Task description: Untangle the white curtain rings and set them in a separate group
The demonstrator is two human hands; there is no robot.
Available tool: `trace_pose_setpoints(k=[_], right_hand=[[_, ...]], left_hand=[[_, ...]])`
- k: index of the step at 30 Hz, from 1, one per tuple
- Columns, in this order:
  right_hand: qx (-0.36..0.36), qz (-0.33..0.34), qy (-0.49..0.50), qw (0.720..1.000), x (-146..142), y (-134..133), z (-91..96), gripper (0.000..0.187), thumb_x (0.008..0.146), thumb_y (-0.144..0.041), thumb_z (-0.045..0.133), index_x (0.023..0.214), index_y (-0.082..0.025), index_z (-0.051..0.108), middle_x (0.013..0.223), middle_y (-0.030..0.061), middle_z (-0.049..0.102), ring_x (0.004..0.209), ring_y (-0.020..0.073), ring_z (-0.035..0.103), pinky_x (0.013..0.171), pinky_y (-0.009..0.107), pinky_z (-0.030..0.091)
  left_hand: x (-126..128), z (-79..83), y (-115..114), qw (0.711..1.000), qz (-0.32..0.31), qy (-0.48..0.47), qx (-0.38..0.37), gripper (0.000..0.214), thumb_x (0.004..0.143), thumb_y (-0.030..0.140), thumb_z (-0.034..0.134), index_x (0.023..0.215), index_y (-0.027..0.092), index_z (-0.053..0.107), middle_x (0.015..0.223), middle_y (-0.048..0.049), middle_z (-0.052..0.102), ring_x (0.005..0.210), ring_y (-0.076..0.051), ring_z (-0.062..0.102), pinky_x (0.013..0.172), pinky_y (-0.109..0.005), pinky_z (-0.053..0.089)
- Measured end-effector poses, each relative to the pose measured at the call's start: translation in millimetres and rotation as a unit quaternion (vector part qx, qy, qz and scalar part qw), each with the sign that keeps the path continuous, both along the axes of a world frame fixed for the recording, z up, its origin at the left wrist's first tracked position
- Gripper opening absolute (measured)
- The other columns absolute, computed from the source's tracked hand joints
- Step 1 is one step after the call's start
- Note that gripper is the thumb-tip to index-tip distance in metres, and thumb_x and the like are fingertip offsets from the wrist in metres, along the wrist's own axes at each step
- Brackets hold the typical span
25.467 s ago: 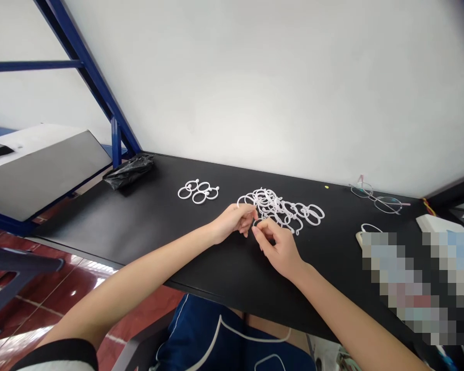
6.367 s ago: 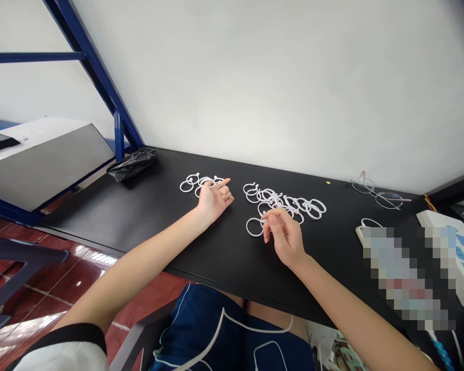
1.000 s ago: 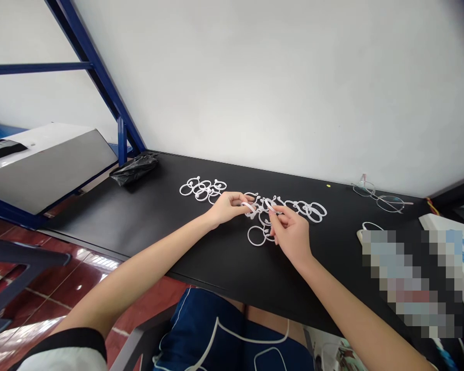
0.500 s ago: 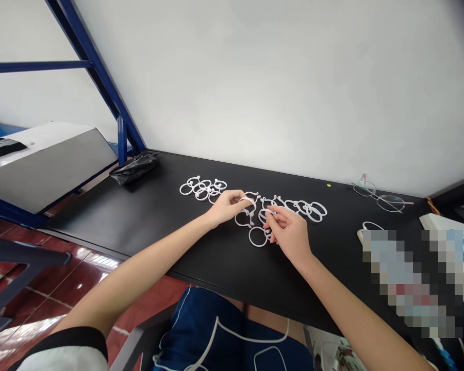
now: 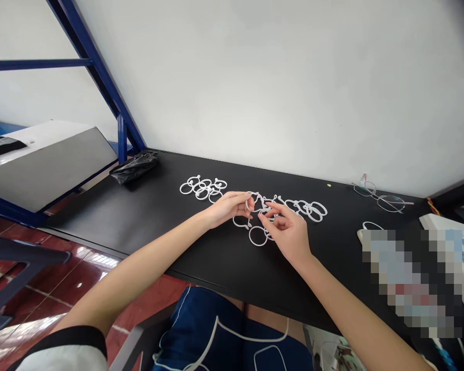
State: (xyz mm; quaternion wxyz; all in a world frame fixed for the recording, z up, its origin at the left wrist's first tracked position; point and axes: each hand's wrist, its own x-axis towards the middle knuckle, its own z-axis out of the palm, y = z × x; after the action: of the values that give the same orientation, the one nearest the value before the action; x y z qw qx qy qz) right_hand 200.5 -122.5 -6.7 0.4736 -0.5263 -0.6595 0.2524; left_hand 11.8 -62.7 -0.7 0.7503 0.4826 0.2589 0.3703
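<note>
Your left hand (image 5: 228,207) and right hand (image 5: 288,232) meet over the middle of the black surface (image 5: 147,216), and both pinch the same white plastic ring (image 5: 254,205). The left thumb and fingers grip its 9 o'clock side, the right fingertips (image 5: 268,208) its 3 o'clock side, so the ring sits between the two hands, lifted just above the surface. Both hands are closed around it in a light pinch, not a fist.

Just below the held ring, at 6 o'clock from it, two loose rings lie flat on the surface; the nearer, rounder one (image 5: 258,236) rests beside your right hand. At 3 o'clock from the hands, the main heap of rings (image 5: 305,208) spreads in an overlapping tangle. At 10 o'clock from your left hand, a smaller cluster of rings (image 5: 203,188) lies apart from the heap.

Farther off at 10 o'clock, a crumpled black plastic bag (image 5: 134,167) sits near the blue steel frame (image 5: 100,87). At 2 o'clock, by the wall, a pair of wire-rimmed glasses (image 5: 379,196) lies on the surface, well apart from the rings.
</note>
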Motion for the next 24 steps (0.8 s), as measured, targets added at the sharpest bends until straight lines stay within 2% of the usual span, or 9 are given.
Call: trace_pose_setpoints(k=[11,15,17,20,22,24], right_hand=[[0.007,0.011,0.002,1.000,2,2,-3.2,0.025,0.086,-0.043,0.066,0.095,-0.020,0.070,0.075,0.0042,0.073,0.048,0.0163,0.065,0.053,0.032,0.057],[-0.011,0.022,0.022,0.999,2,1,-2.5,0.025,0.087,-0.045,0.065,0.089,-0.020,0.069,0.064,0.0021,0.070,0.053,0.0187,0.068,0.055,0.031,0.057],[-0.026,0.026,0.035,0.999,1,0,-1.6,0.026,0.086,-0.046,0.065,0.088,-0.020,0.069,0.061,0.0013,0.068,0.051,0.0178,0.067,0.053,0.031,0.057],[-0.045,0.039,0.064,0.996,1,-1,0.2,0.026,0.086,-0.046,0.066,0.087,-0.019,0.068,0.064,0.0019,0.070,0.050,0.0162,0.066,0.051,0.028,0.055],[-0.050,0.059,0.074,0.994,1,-2,1.0,0.025,0.086,-0.045,0.067,0.087,-0.019,0.068,0.066,0.0020,0.070,0.051,0.0158,0.066,0.051,0.027,0.054],[-0.048,0.079,0.074,0.993,1,-3,1.1,0.024,0.086,-0.043,0.068,0.088,-0.019,0.068,0.065,0.0014,0.070,0.052,0.0159,0.067,0.052,0.027,0.053]], left_hand=[[-2,-0.5,1,0.998,-0.023,-0.028,-0.041,0.029,0.084,0.038,0.069,0.078,0.010,0.066,0.069,-0.0003,0.059,0.061,-0.008,0.055,0.085,-0.036,0.053],[0,-0.4,-1,1.000,0.000,0.003,-0.018,0.030,0.084,0.040,0.068,0.093,0.011,0.069,0.077,-0.0022,0.059,0.069,-0.011,0.059,0.082,-0.036,0.055],[2,0.5,-4,0.998,0.037,0.041,0.028,0.034,0.085,0.041,0.066,0.105,0.014,0.067,0.084,-0.0038,0.060,0.077,-0.014,0.059,0.074,-0.033,0.057],[4,2.0,-10,0.980,0.065,0.115,0.148,0.039,0.091,0.047,0.054,0.112,0.016,0.063,0.090,-0.0060,0.060,0.084,-0.017,0.058,0.065,-0.027,0.055],[3,2.6,-14,0.950,0.065,0.178,0.247,0.040,0.095,0.049,0.046,0.113,0.016,0.060,0.090,-0.0055,0.060,0.077,-0.014,0.057,0.061,-0.023,0.051],[0,2.8,-17,0.907,0.070,0.239,0.340,0.037,0.096,0.049,0.045,0.109,0.016,0.058,0.086,-0.0038,0.061,0.068,-0.011,0.054,0.060,-0.022,0.046]])
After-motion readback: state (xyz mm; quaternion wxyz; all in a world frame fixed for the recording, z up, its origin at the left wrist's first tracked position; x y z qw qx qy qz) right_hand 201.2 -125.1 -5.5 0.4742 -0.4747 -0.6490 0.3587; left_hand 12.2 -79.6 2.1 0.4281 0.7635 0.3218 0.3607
